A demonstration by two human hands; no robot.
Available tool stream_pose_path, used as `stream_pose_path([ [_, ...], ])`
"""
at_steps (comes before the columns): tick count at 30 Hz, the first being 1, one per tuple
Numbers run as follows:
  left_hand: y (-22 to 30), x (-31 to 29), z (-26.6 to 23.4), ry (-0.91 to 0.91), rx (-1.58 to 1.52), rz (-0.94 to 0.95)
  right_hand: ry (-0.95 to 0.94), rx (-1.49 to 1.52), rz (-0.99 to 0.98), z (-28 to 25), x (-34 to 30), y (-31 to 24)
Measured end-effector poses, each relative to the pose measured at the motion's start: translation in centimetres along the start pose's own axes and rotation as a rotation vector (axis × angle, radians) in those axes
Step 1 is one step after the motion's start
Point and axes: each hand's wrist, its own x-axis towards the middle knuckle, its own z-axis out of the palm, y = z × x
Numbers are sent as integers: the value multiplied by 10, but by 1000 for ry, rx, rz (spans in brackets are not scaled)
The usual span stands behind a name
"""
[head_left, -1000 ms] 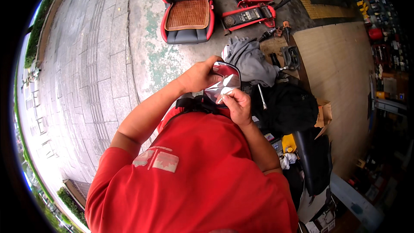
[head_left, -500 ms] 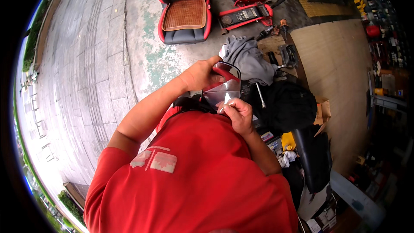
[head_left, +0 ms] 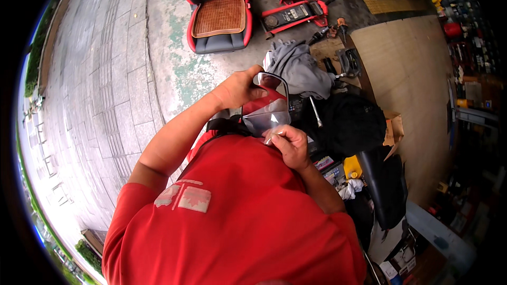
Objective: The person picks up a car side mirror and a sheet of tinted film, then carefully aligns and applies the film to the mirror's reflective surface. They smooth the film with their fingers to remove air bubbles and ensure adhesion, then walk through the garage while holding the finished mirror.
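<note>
Mirror before me, between left hand and right hand.
Left hand at its left edge, right just below its lower right corner. Ahead, inside the floor's left edge: seat, mat on it; jack right; cloth past mirror's upper right corner.

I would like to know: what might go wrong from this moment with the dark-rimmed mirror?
The mirror might slip: the left hand holds it near its left edge, and other support cannot be seen.

What looks like clear film might tear or crease, since the right hand pinches it only with the fingertips, near the mirror's lower end.

If the mirror fell to the right, it might hit the metal tool and get scratched.
</note>
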Motion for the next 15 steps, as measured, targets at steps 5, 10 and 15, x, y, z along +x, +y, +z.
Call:
stream_pose_path([
  [5, -3, 1, 1, 5, -59, -2, 13, 14, -28, 1, -3, 0],
  [10, -11, 3, 5, 29, -26, 54, -16, 11, 31, -1, -8, -8],
  [15, -13, 6, 6, 18, -30, 25, -13, -8, -5, -2, -9, -12],
])
